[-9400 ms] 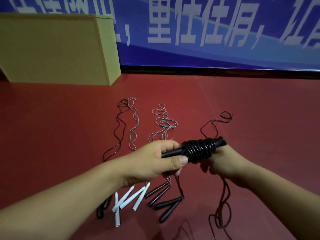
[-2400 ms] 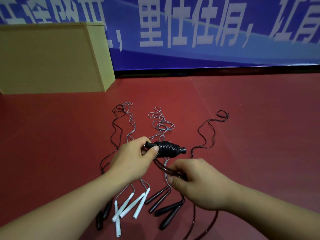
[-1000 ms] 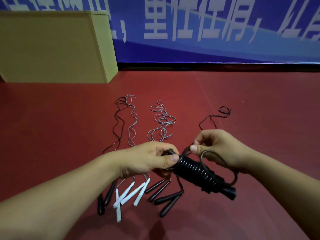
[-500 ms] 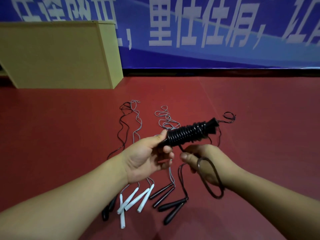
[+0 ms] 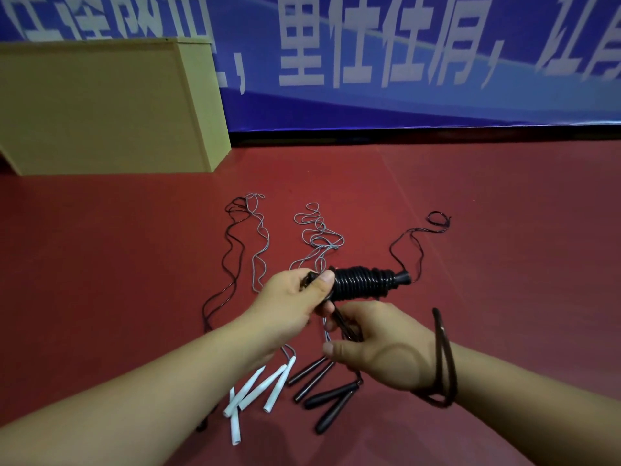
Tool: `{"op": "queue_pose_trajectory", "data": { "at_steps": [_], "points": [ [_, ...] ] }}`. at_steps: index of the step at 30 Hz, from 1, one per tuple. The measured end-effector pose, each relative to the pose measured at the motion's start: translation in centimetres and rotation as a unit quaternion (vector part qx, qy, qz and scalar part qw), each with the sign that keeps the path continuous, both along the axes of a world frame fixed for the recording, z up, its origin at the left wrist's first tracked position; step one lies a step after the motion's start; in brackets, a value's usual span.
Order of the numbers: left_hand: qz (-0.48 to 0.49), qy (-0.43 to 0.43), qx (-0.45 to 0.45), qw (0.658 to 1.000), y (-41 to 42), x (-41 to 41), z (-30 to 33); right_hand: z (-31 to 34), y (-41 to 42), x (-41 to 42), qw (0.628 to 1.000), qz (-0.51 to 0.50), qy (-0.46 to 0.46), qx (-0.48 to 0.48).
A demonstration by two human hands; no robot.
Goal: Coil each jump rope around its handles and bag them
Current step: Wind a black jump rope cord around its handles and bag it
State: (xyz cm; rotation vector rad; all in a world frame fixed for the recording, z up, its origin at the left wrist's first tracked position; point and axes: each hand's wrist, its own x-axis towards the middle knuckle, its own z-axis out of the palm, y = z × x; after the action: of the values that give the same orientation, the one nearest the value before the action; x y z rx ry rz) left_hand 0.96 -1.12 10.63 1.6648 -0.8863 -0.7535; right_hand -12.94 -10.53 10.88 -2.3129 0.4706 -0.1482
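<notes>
Above the red floor (image 5: 504, 230), the left hand (image 5: 289, 307) grips one end of the black coiled jump rope (image 5: 364, 284), fingers and thumb curled round its handles, the bundle lying level and pointing right. Just below it the right hand (image 5: 383, 348) has its fingers curled round the rope's loose tail (image 5: 445, 361), which loops about that wrist. Beneath them, white handles (image 5: 255, 388) and dark handles (image 5: 322, 395) lie on the floor, cords trailing away.

Banner characters (image 5: 369, 45) blurred, cropped; box (image 5: 100, 109) cut off left.
</notes>
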Motion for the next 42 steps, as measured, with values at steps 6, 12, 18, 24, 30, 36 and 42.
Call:
{"op": "queue_pose_trajectory", "data": {
  "at_steps": [6,12,18,24,30,36,42],
  "points": [
    [0.026,-0.165,0.003,0.986,-0.2,0.4,-0.2,0.4,0.5,0.1,0.994,-0.037,-0.027,0.102],
    [0.048,-0.236,0.002,0.971,-0.5,0.6,-0.5,0.6,0.6,0.0,0.979,-0.065,-0.030,0.193],
    [0.062,-0.310,0.014,0.949,-0.3,2.0,-0.6,0.6,1.1,0.2,0.952,-0.027,-0.026,0.303],
    [0.069,-0.349,0.032,0.934,-0.2,2.6,-0.5,1.2,0.7,0.1,0.965,-0.094,-0.014,0.245],
    [0.063,-0.375,0.063,0.923,0.0,2.8,-0.8,1.7,0.7,-0.2,0.966,-0.082,0.048,0.239],
    [0.059,-0.401,0.103,0.908,0.2,3.5,-1.1,2.3,0.8,-0.8,0.970,-0.047,0.060,0.229],
    [0.037,-0.422,0.105,0.900,0.3,3.0,-1.0,3.0,0.8,-1.1,0.971,-0.036,0.078,0.221]
  ]
}}
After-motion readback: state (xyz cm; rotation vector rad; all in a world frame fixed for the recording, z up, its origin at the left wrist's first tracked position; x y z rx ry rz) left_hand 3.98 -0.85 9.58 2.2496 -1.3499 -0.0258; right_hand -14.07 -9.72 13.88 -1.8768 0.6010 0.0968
